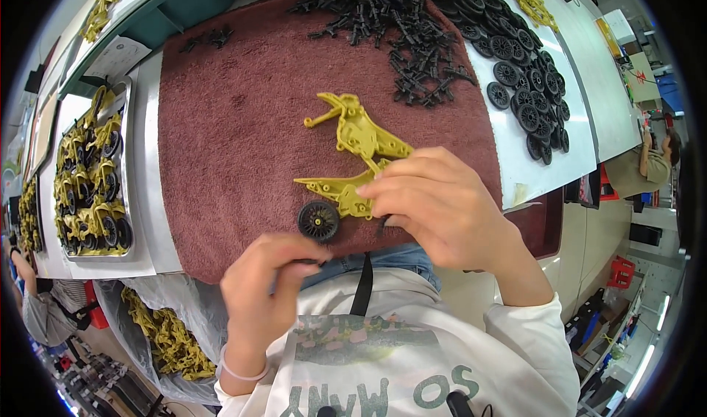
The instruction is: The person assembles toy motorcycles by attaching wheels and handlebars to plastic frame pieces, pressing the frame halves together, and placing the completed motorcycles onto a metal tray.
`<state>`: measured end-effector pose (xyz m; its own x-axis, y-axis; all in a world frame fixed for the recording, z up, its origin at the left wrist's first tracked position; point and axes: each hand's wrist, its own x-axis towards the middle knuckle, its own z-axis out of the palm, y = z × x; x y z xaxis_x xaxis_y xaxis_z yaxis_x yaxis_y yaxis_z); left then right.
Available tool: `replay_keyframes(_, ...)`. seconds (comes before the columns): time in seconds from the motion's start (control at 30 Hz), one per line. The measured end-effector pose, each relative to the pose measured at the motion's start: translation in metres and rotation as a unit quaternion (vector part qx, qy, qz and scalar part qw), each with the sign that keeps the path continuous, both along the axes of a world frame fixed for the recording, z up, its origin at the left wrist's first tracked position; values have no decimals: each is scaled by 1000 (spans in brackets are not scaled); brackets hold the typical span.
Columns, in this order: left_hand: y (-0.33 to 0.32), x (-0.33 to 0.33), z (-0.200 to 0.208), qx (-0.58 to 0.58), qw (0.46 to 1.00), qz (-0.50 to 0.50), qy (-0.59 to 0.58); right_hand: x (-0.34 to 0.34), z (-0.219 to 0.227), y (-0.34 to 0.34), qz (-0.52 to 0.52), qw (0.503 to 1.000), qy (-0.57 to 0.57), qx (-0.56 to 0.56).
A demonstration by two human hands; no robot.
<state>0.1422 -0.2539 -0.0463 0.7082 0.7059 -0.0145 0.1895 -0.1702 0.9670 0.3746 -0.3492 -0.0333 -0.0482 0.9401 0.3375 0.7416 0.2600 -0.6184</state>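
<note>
On the maroon towel [221,122] lies an upper yellow plastic shell piece [359,133], its hollow inner side showing. Just below it is a second yellow shell piece [340,190], pointed toward the left. The fingers of my right hand [449,211] are closed on this lower piece's right end and hide part of it. A black spoked wheel [319,222] with a yellow centre sits against its lower left. Near the towel's front edge my left hand [265,281] pinches a small dark part [305,261], mostly covered by the fingers.
Small black parts [368,19] are heaped at the towel's far side. Many black wheels [526,85] lie at the right. A metal tray [132,174] of yellow pieces with wheels stands left. Below it, a lined bag [202,306] holds yellow parts. Other people are at both sides.
</note>
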Motion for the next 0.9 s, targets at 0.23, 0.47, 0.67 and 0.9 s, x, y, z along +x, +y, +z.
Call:
replay_keyframes(0.23,-4,37,-19,433,899,-68,12,9,0,8,-47,982,-170,69)
replay_keyframes(0.47,-10,29,-13,402,915,-4,-9,8,2,8,-85,985,-144,53)
replay_keyframes(0.67,-25,8,-15,329,940,50,-70,-26,-14,-5,-110,990,-63,67)
replay_keyframes(0.9,-38,-6,-29,243,963,119,-5,-52,-32,15,-97,984,-93,117)
